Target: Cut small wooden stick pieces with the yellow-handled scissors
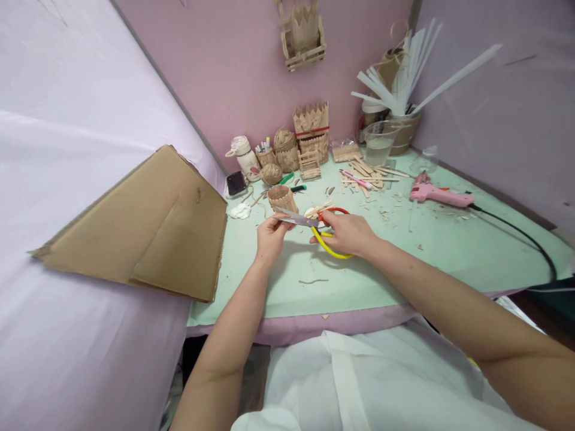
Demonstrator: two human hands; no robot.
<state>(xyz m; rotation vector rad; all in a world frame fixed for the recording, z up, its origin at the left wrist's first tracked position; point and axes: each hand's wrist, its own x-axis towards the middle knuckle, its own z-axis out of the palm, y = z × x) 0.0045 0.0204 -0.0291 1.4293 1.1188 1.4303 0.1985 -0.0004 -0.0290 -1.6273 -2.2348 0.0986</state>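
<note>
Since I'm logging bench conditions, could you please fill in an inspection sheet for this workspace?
Surface: mint-green tabletop, scattered with small scraps.
Job's things: red-and-yellow-handled scissors; wooden cup just beyond.
Clutter: loose wooden sticks, pink pen-like tool among them.
Hands: right hand grips the scissors; left hand is near the blades, its hold unclear.
Cables: black cord on the pink glue gun, running right.
Surroundings: pink wall behind; cardboard at left.

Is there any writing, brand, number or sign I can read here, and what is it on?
No text can be read anywhere in this picture.
White bottle: small reddish markings, too small to make out.
Pink glue gun: no readable lettering.
Scissors in the right hand: no readable lettering either.
</note>
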